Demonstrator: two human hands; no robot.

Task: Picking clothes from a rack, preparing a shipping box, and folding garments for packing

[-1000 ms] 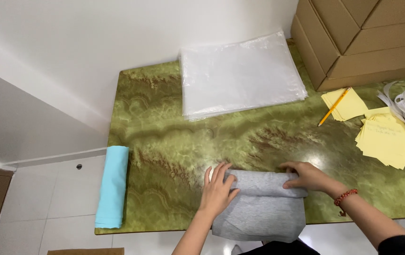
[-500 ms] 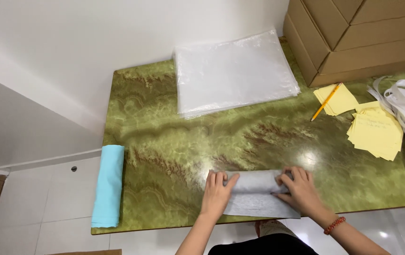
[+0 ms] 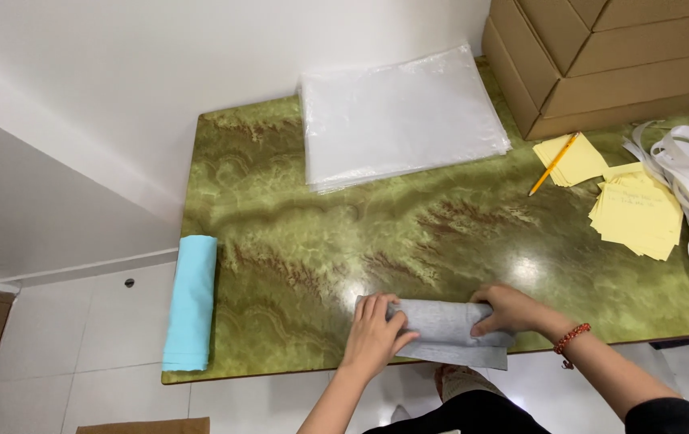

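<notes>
Hands [image 3: 376, 333] roll grey cloth [image 3: 441, 321] at table edge [image 3: 280, 371].

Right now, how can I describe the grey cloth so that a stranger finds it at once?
Start at the green marbled table and go to its near edge. There the left hand and right hand press on a grey rolled cloth. The other roll, at the table's left edge, is light blue and untouched.

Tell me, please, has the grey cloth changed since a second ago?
Yes. The grey cloth then hung well over the table's near edge; now it is rolled up tighter, lying almost wholly on the table between the left hand and right hand.
</notes>
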